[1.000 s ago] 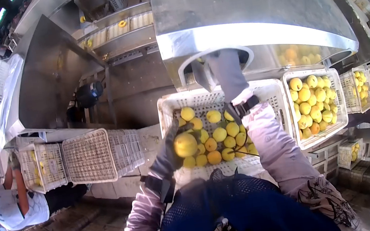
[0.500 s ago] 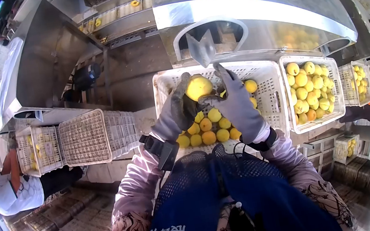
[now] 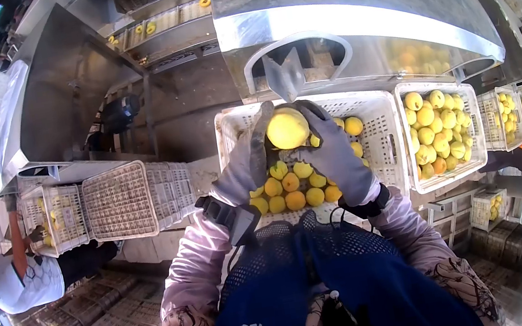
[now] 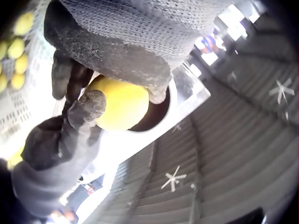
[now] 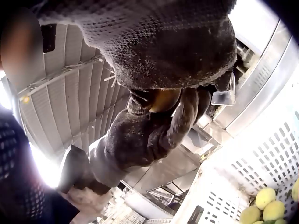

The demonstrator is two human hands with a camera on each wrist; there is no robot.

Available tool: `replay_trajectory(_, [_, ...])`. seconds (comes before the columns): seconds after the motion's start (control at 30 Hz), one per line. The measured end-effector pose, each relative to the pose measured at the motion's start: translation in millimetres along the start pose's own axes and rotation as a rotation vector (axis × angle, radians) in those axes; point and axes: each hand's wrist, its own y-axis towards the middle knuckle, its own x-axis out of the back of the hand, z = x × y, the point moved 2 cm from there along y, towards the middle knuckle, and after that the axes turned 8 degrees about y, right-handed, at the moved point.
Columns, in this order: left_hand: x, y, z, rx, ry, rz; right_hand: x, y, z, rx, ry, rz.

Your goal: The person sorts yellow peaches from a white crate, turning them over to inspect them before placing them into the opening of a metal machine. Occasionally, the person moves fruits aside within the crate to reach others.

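A single yellow fruit sits between the person's two gloved hands, above the far part of a white crate. The left grip curls round its left side, and the right grip presses it from the right with the thumb; the right wrist view is dim, so how far those fingers wrap round is hard to judge. Just beyond the fruit stands a V-shaped metal piece in front of the hole in the steel housing. The likeliest trouble is a slip: a round, smooth-looking fruit held by dark glove faces could roll out if one side pushes harder than the other. It would then drop among the loose fruits on the crate's near side and bruise itself or one of them. Squeezing too hard could dent it as well. Lifting it carelessly toward the far side could knock it against the metal edge, or catch a glove there, since the hands crowd close to that piece.
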Motion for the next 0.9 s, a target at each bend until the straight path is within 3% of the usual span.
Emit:
replay_trajectory(0.03, [2.0,-2.9,-6.2,0.046,0.263,-0.087,5.3,5.0,11.0,-0.153,0.259,0.072])
replay_trajectory(0.07, [-2.2,-4.7,-2.0,0.047,0.263,-0.086,2.8,6.4,7.0,-0.155,0.26,0.073])
replay_trajectory(0.13, [-9.6,-6.9,15.0,0.274,-0.877,-0.271,0.2,8.6,1.8,-0.095,0.27,-0.022])
replay_trajectory(0.17, [-9.6,-6.1,21.7,0.278,-0.88,-0.267,0.0,8.9,0.5,-0.101,0.269,-0.024])
replay_trajectory(0.23, [-9.3,-0.8,27.9,0.417,-0.572,-0.075,0.4,16.9,11.6,-0.07,0.16,0.006])
replay_trajectory(0.27, [-10.9,-0.5,28.7,0.416,-0.576,-0.073,-0.3,17.3,9.7,-0.073,0.156,0.006])
replay_trajectory(0.33, [-11.3,3.9,14.2,-0.084,0.115,-0.197,-1.4,19.6,4.1,-0.063,0.02,-0.013])
replay_trajectory(0.4, [-21.6,6.2,62.0,-0.048,0.042,-0.285,-6.2,31.8,-9.4,-0.108,-0.005,-0.083])
replay_trajectory(0.47, [-25.8,13.4,102.5,0.355,-0.455,-0.214,-13.8,46.6,-38.0,-0.152,-0.029,-0.153])
replay_trajectory(0.5, [-16.7,20.0,52.0,0.646,-1.204,-0.224,-19.8,53.5,-59.4,-0.122,-0.147,-0.192])
replay_trajectory(0.6, [-21.8,-7.9,72.4,0.7,-1.07,-0.359,-18.9,83.9,-71.9,-0.114,-0.298,-0.211])
replay_trajectory(0.63, [-28.4,-19.5,86.8,0.826,-1.049,-0.439,-18.2,96.6,-73.3,-0.123,-0.34,-0.182])
replay_trajectory(0.67, [-34.4,-30.5,99.2,0.835,-1.052,-0.439,-19.5,107.1,-77.6,-0.135,-0.382,-0.153])
replay_trajectory(0.7, [-39.0,-40.2,105.5,0.892,-0.99,-0.45,-23.5,112.6,-86.5,0.004,-0.434,-0.264])
replay_trajectory(0.73, [-45.6,-51.5,114.0,0.956,-0.929,-0.458,-20.5,120.8,-81.7,-0.012,-0.433,-0.253])
replay_trajectory(0.8, [-56.1,-61.1,152.0,0.813,-0.797,-0.41,-6.1,121.6,-53.2,-0.216,-0.16,-0.218])
replay_trajectory(0.87, [-61.0,-49.3,170.0,0.889,-0.673,-0.445,8.7,113.0,-43.6,-0.315,0.084,-0.314])
replay_trajectory(0.9, [-60.2,-40.4,183.2,0.783,-0.396,-0.457,12.9,101.1,-52.2,-0.385,0.287,-0.205])
